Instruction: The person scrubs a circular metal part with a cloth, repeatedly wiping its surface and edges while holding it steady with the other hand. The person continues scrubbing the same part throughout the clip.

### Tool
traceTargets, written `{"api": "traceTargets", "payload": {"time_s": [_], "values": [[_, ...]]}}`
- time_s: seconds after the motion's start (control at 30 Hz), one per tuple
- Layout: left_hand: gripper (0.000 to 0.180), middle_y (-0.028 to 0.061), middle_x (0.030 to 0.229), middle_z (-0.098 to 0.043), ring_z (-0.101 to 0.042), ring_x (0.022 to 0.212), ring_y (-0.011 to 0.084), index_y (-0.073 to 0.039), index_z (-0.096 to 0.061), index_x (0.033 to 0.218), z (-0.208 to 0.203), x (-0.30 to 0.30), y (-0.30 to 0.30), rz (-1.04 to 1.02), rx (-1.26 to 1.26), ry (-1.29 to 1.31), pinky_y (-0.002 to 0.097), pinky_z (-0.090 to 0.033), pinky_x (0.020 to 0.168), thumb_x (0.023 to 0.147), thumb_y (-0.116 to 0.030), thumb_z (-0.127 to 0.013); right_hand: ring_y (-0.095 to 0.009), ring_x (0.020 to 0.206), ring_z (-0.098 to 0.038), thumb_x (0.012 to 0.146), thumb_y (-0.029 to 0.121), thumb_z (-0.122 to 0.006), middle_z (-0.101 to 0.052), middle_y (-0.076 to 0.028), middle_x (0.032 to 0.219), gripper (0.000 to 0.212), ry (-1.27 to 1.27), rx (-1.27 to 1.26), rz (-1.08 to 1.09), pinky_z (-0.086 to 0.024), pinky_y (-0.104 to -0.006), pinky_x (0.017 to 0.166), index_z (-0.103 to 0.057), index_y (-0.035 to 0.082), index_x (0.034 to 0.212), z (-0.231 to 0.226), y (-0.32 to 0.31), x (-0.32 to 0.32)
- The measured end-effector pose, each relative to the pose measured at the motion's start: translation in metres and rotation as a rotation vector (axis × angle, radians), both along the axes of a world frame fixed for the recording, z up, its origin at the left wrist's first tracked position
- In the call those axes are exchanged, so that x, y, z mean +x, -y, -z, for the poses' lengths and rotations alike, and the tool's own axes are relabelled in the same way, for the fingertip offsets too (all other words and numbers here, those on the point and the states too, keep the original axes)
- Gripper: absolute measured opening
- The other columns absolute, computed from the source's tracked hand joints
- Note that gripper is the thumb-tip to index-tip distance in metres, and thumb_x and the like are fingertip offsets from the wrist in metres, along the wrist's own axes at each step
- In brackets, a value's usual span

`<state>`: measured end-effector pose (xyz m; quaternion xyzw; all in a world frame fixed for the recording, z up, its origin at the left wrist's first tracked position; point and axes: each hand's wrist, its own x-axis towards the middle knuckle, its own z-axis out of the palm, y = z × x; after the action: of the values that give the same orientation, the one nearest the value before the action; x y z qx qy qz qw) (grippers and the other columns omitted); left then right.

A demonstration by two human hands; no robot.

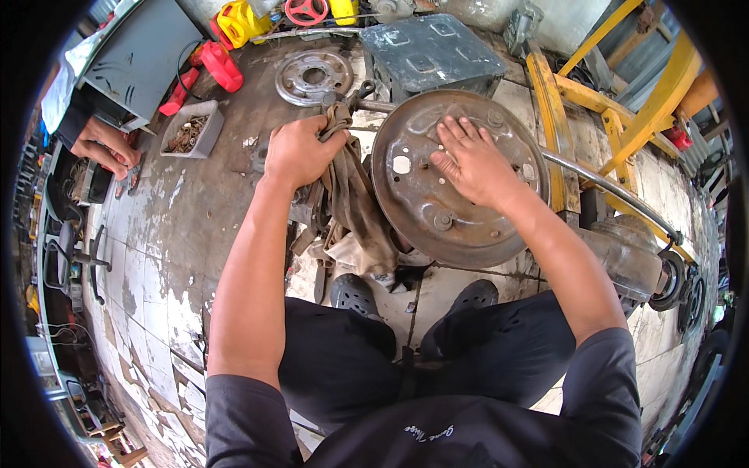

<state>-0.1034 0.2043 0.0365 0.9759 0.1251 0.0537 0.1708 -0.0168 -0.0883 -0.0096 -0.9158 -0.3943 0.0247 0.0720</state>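
Observation:
My left hand [299, 152] is closed round the top of a crumpled brown rag [363, 222], which hangs down beside the plate. Flat on the face of a large round brown metal brake backing plate [421, 222] lies my right hand [474, 161], fingers stretched out. The plate is tilted up in front of me, its dull surface dotted with holes and bolt heads. A metal bar [616, 189] runs out to the right from behind it, near a bulky axle housing [624, 257].
A flat ringed metal disc [314, 78] and a black case [433, 54] lie beyond the plate. To the left sit a grey bin of small parts [193, 129] and red canisters [221, 67]. A yellow frame [550, 129] stands at right. Another person's hand [107, 146] shows at far left.

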Motion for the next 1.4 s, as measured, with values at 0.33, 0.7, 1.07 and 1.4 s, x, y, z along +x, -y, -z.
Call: {"api": "traceTargets", "payload": {"time_s": [0.33, 0.7, 1.07, 1.4], "values": [[0.049, 0.0228, 0.105, -0.072, -0.067, 0.102, 0.0399, -0.008, -0.073, 0.113, -0.001, -0.001, -0.002, -0.007, -0.002, 0.004, 0.0463, -0.051, 0.091, 0.087, -0.050, -0.067, -0.032, 0.153, -0.020, 0.104, 0.063, -0.022, -0.025, -0.011, 0.165, 0.078, -0.028, -0.036, -0.052, -0.016, -0.0484, 0.125, -0.031, 0.007, 0.157, -0.005, 0.001, -0.008], [0.048, 0.0232, 0.102, -0.072, -0.067, 0.100, 0.0406, -0.007, -0.073, 0.112, 0.004, -0.002, -0.005, 0.004, -0.003, 0.021, 0.0472, -0.051, 0.090, 0.087, -0.048, -0.068, -0.030, 0.155, -0.014, 0.101, 0.068, -0.010, -0.019, -0.011, 0.167, 0.083, -0.084, -0.100, -0.060, -0.012, -0.0484, 0.125, -0.025, 0.011, 0.159, -0.014, -0.004, -0.004], [0.051, 0.0244, 0.105, -0.071, -0.065, 0.106, 0.0412, -0.006, -0.074, 0.107, -0.003, -0.005, 0.001, -0.001, -0.029, 0.014, 0.0471, -0.047, 0.100, 0.087, -0.051, -0.063, -0.029, 0.154, -0.017, 0.101, 0.067, -0.012, -0.022, -0.010, 0.166, 0.082, -0.022, -0.060, -0.031, -0.013, -0.0484, 0.125, -0.027, 0.010, 0.159, 0.000, -0.006, -0.007], [0.049, 0.0251, 0.099, -0.071, -0.066, 0.099, 0.0419, -0.005, -0.073, 0.106, 0.000, -0.004, -0.003, -0.004, -0.034, 0.038, 0.0478, -0.051, 0.089, 0.087, -0.049, -0.068, -0.029, 0.155, -0.012, 0.102, 0.066, -0.010, -0.015, -0.010, 0.168, 0.081, -0.077, -0.130, -0.071, -0.011, -0.0460, 0.126, -0.019, 0.011, 0.161, -0.014, -0.003, -0.004]]}}
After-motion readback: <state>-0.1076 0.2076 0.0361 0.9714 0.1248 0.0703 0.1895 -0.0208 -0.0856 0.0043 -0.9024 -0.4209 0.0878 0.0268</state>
